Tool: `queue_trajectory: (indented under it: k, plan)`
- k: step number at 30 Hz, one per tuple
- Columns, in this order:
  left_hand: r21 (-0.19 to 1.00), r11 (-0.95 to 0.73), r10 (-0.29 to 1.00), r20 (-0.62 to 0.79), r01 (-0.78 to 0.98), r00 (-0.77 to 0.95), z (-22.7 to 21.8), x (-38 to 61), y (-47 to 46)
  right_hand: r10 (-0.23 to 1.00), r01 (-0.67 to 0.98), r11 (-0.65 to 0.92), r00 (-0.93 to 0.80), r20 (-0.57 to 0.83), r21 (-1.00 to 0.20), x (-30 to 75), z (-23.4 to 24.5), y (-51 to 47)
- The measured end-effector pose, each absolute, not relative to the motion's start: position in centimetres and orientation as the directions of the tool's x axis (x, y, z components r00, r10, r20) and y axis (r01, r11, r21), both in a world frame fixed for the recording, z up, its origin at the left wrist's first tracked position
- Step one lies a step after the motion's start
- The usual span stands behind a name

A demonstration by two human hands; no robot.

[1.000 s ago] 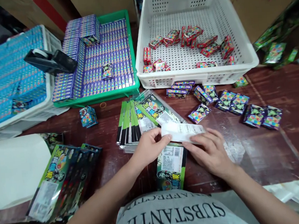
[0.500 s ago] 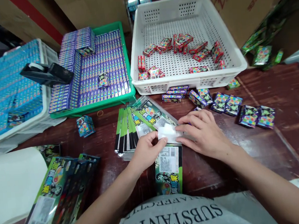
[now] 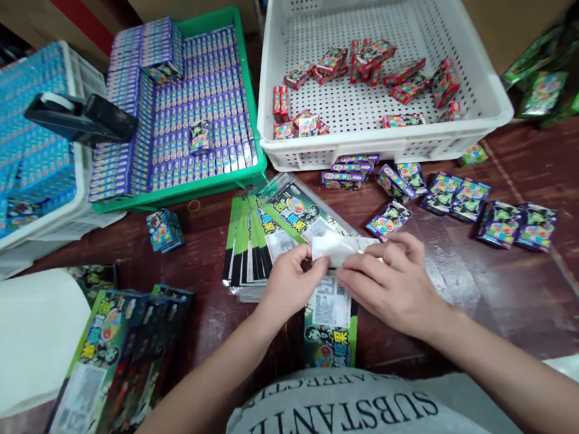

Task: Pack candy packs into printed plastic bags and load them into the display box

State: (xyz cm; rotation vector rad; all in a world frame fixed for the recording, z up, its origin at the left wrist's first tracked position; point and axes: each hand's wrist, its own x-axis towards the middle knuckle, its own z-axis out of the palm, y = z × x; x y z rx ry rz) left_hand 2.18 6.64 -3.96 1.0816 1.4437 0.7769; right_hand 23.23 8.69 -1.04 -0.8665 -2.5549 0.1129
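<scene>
At table centre | my left hand (image 3: 287,284) and right hand (image 3: 392,286) pinch small white translucent plastic sleeve (image 3: 342,246) | green printed foil pouch (image 3: 331,331) at 6 o'clock

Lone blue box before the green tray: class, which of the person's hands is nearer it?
Left. The left hand pinches the white slip to the right of the lone blue box; the right hand grips the slip's other end, farther right.
</scene>
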Motion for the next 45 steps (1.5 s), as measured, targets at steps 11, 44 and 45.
queue_trajectory:
  k: [11, 44, 45]
  plan:
    - [0.895, 0.331, 0.939, -0.342, 0.299, -0.016, -3.5, 2.3, 5.8, 0.629, 0.533, 0.75, -0.757, 0.174, -0.392, 22.2, 0.9, 9.3]
    - [0.934, 0.347, 0.92, -0.357, 0.085, 0.16, -1.4, 0.5, 6.0, 0.707, 0.396, 0.5, -0.7, 0.099, -0.77, 27.1, 0.8, 14.7]
    - [0.938, 0.337, 0.921, -0.346, 0.082, 0.18, -1.4, 0.5, 6.1, 0.687, 0.388, 0.445, -0.726, 0.029, -0.807, 27.0, 0.8, 15.2]
